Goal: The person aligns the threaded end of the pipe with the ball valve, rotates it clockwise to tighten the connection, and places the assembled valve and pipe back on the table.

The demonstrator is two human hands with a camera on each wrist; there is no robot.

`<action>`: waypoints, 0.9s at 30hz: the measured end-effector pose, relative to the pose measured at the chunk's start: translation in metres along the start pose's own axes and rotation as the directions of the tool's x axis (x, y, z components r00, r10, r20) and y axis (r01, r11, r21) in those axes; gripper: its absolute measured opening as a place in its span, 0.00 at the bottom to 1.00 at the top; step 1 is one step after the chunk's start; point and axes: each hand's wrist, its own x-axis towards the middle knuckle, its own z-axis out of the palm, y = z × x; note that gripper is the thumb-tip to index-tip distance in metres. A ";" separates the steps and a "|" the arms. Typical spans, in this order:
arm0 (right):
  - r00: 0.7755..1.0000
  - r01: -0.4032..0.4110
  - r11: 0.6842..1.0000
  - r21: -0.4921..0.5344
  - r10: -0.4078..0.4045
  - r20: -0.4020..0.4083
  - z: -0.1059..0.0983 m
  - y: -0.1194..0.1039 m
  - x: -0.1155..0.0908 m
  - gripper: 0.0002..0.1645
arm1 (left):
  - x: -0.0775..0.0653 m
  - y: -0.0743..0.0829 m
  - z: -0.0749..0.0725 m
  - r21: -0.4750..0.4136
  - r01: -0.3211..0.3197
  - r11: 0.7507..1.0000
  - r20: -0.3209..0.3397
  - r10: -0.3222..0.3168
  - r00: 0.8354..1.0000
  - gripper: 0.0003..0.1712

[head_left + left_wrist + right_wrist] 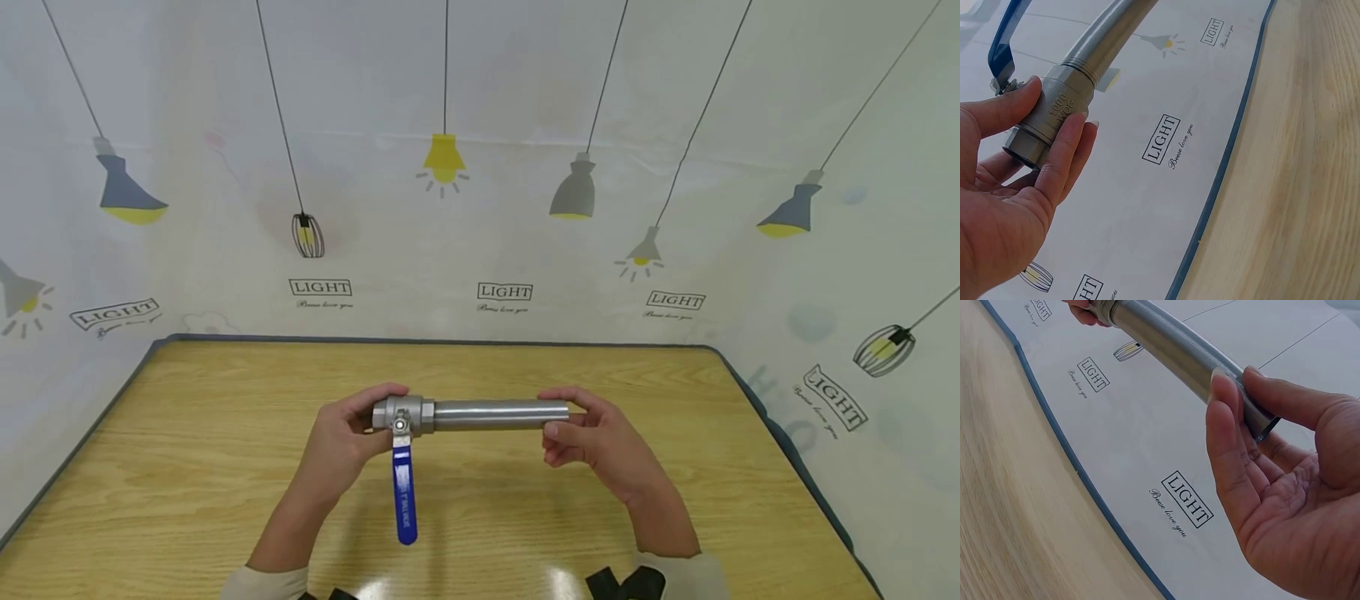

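Note:
A steel ball valve [402, 414] with a blue lever handle [403, 492] is joined to a straight metal pipe [491, 414], and the two are held level above the table in the head view. My left hand [341, 442] grips the valve body at its free end, thumb on one side and fingers on the other. Raised lettering shows on the valve body [1054, 106] in the left wrist view. At the opposite end, my right hand [600, 442] pinches the pipe between thumb and fingers. The pipe's open end [1266, 428] shows in the right wrist view.
Below the hands spreads a wood-grain table [225, 417] with a dark blue edge [435, 339]. Behind it and along the sides hangs a pale sheet [375, 192] printed with lamps and the word LIGHT. Black straps [626, 583] appear near the sleeves at the bottom.

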 end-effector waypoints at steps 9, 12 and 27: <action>1.000 0.003 1.000 0.011 -0.003 -0.004 0.000 -0.001 0.000 0.21 | 0.002 -0.001 0.000 0.006 0.006 1.000 0.004 -0.006 1.000 0.26; 1.000 0.002 1.000 0.009 -0.002 -0.004 0.000 -0.001 0.000 0.20 | 0.002 -0.001 0.000 0.009 0.007 1.000 0.006 -0.007 1.000 0.26; 1.000 -0.010 1.000 0.026 0.010 0.011 -0.001 0.000 0.000 0.18 | 0.002 -0.004 -0.001 0.020 0.003 1.000 0.010 -0.003 1.000 0.26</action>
